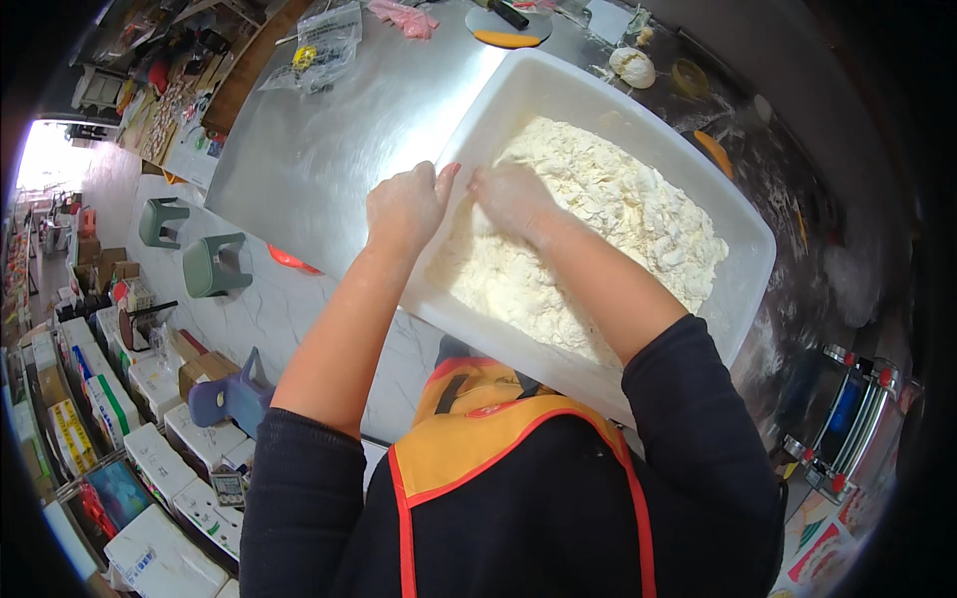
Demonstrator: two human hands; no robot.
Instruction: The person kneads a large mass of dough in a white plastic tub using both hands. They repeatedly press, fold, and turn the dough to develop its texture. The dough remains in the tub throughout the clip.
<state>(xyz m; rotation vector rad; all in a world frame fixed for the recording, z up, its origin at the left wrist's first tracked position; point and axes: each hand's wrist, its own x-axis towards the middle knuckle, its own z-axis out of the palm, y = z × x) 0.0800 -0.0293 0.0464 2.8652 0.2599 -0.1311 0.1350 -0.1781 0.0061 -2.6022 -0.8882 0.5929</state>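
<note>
A large white plastic tub stands at a tilt to the view, with a mass of shaggy, floury dough spread inside it. My left hand grips the tub's left rim, fingers curled on the outer side and thumb pointing up along the rim. Inside the tub, my right hand is at the left edge of the dough, against the inner side of the wall. Its fingers are curled and partly hidden, so whether it holds any dough cannot be told. Both hands are dusted with flour.
Behind the tub lie a round scale, a plastic bag, a pink glove and a pale dough ball on the metal table. A roller machine is at right. Green stools and boxes stand at left.
</note>
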